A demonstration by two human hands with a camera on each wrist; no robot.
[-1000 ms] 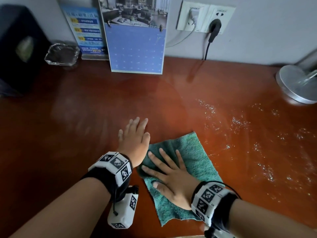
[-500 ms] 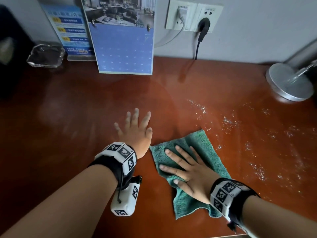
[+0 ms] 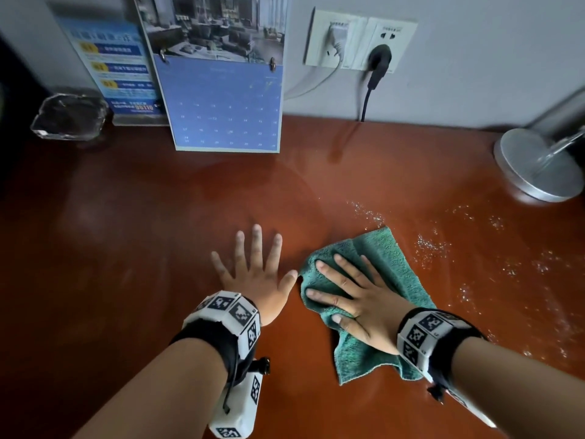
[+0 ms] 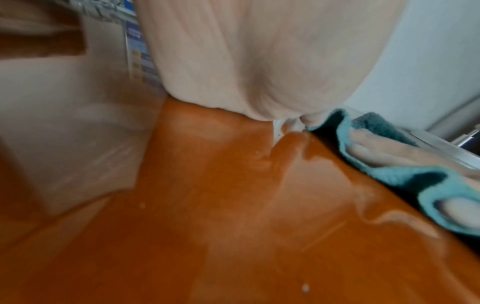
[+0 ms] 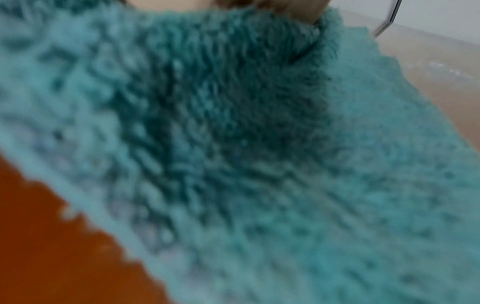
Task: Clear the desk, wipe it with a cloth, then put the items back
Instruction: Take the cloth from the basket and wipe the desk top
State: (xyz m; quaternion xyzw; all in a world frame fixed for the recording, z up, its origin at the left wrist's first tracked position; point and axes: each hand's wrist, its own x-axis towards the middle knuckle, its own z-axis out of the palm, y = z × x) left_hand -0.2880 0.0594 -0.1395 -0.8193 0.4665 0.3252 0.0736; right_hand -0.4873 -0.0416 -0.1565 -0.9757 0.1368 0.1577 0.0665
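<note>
A teal cloth (image 3: 384, 258) lies crumpled on the reddish-brown desk (image 3: 158, 236) right of centre. My right hand (image 3: 357, 299) presses flat on it with straight, spread fingers. My left hand (image 3: 256, 274) rests flat on the bare wood just left of the cloth, fingers spread, thumb tip close to the cloth's edge. In the left wrist view the cloth (image 4: 394, 174) and the right hand's fingertips (image 4: 363, 152) show at the right. The cloth (image 5: 259, 164) fills the right wrist view. Water droplets (image 3: 433, 245) speckle the desk to the cloth's right.
Along the back wall stand a blue desk calendar (image 3: 221, 99), a blue leaflet stand (image 3: 114, 71) and a glass ashtray (image 3: 71, 117). A silver lamp base (image 3: 538, 166) sits at the far right. Two plugs hang from wall sockets (image 3: 357, 42). A dark object fills the far left edge.
My right hand has slid the cloth to the right, toward the wet patch. The left hand has spread its fingers and stays flat on the desk.
</note>
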